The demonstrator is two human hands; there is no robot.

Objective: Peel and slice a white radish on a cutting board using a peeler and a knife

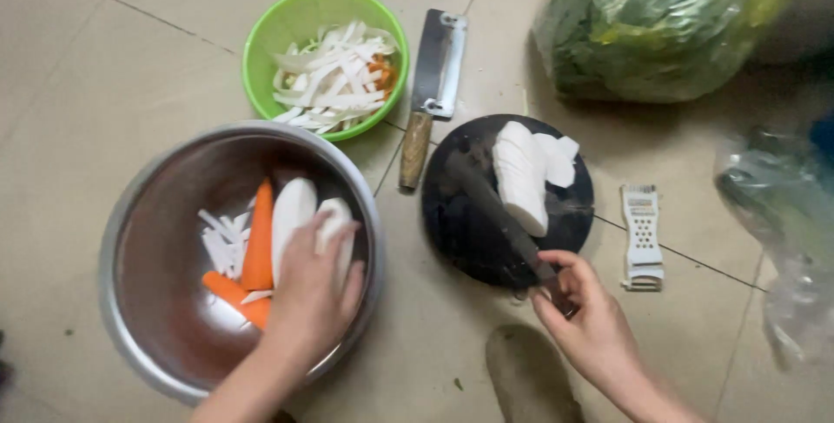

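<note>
Left hand (313,288) reached into steel bowl (130,241), lower left of frame, fingers curled over a white radish piece (334,214) beside carrot pieces (258,245). Right hand (584,314), lower centre-right, was closed on the handle of a dark knife (491,206) lying across the round black board (469,232), blade next to the radish chunk (519,175). Judgement: lift the piece with a full grip since it looked slick, keep blade flat and clear until radish landed on board.
</note>
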